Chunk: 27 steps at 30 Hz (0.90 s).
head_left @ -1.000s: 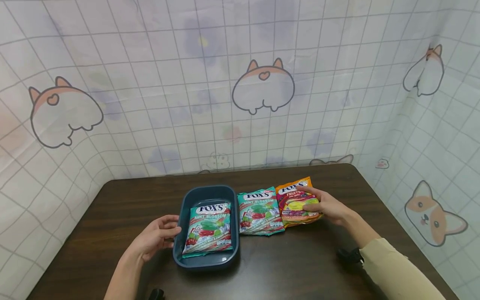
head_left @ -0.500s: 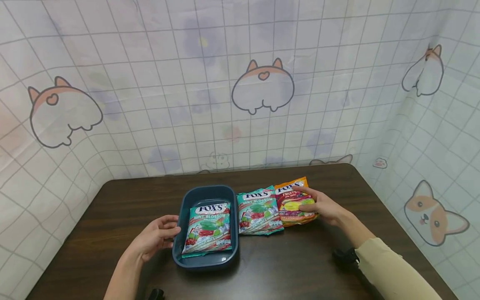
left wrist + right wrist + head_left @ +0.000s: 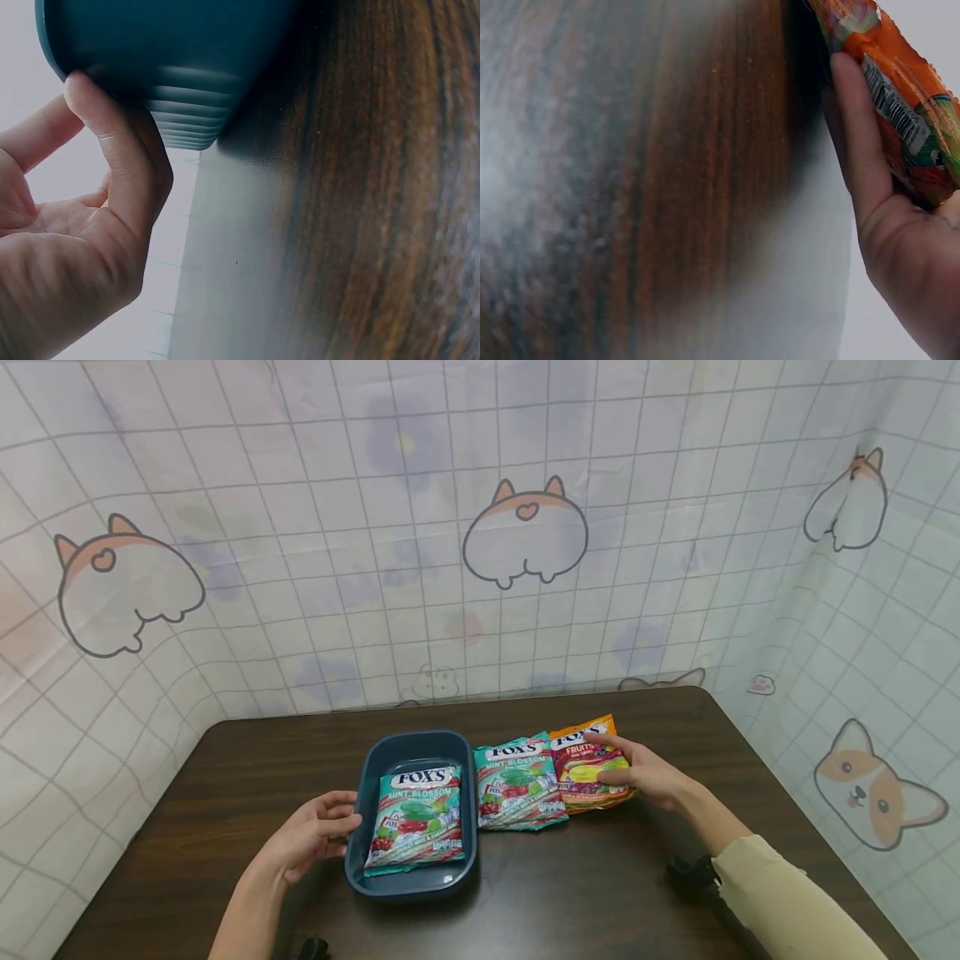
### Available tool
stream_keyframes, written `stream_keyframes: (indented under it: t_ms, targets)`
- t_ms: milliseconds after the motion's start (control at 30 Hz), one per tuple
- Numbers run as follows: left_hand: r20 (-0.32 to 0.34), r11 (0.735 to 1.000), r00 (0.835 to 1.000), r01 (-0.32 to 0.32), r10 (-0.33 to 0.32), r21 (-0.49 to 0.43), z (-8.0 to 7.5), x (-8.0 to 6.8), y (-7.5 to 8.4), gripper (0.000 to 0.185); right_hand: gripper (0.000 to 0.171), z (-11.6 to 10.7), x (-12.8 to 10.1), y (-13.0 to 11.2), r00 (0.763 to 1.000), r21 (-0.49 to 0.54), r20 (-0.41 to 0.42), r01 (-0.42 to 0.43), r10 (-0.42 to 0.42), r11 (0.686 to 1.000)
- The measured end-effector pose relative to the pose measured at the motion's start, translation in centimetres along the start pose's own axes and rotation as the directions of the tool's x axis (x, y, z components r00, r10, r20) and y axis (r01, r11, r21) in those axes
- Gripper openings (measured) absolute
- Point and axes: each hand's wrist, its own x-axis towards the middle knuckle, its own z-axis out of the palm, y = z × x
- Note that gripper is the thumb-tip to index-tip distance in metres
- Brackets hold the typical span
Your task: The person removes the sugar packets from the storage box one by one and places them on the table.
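Note:
A dark blue plastic tray (image 3: 412, 889) sits on the table with a green Fox's Mint Blossom candy bag (image 3: 416, 818) lying in it. My left hand (image 3: 318, 835) touches the tray's left side with its fingertips; in the left wrist view a finger (image 3: 112, 142) rests against the outer wall. Right of the tray lies a second green candy bag (image 3: 519, 785). Beside that one, slightly overlapping it in the head view, is an orange Fox's Fruits candy bag (image 3: 581, 760). My right hand (image 3: 652, 772) holds its right side; a barcode shows on the bag (image 3: 907, 112) in the right wrist view.
The dark wood table (image 3: 585, 893) runs back to a wall covering (image 3: 375, 610) with a grid and cartoon dog pattern. Black straps show near both wrists, the right one (image 3: 693, 872) by a light sleeve (image 3: 787, 893).
My right hand and the orange candy bag have shifted slightly left, and the second green bag has moved a little with them. My left hand and the tray stay in place.

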Motion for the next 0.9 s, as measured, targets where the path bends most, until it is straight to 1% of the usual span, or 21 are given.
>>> stream_keyframes:
  t_ms: [100,267,400,500,600,700,900]
  targets:
    - [-0.002,1.000,1.000,-0.001,0.001,0.002,0.0,0.0,-0.1,0.056,0.074,0.0,-0.1,-0.3,0.999,-0.095,-0.037,0.003,-0.007,0.995]
    - [-0.002,1.000,1.000,-0.002,0.002,0.004,0.0,0.2,-0.2,0.056,0.074,-0.1,-0.1,-0.5,0.994,-0.239,-0.108,0.008,-0.035,0.971]
    - [0.002,1.000,1.000,-0.003,0.003,-0.001,0.0,0.2,-0.2,0.056,0.073,0.0,-0.1,-0.4,0.985,-0.277,-0.169,-0.015,-0.033,0.961]
    - [0.006,1.000,1.000,-0.007,0.007,-0.004,0.0,0.1,-0.2,0.057,0.072,0.1,-0.1,-0.7,0.976,-0.281,-0.216,-0.037,-0.026,0.959]
    - [0.010,1.000,1.000,-0.009,0.009,-0.008,0.0,0.1,-0.2,0.057,0.070,0.1,-0.3,-1.0,0.968,-0.289,-0.245,-0.027,-0.046,0.957]
    - [0.014,1.000,1.000,-0.009,0.009,-0.012,-0.1,0.1,-0.2,0.057,0.064,0.1,-0.5,-1.3,0.958,-0.304,-0.275,-0.012,-0.076,0.952]
    - [0.016,1.000,1.000,-0.010,0.010,-0.013,-0.1,0.1,-0.2,0.058,0.055,0.1,-0.6,-1.8,0.927,-0.333,-0.352,0.004,-0.129,0.943]
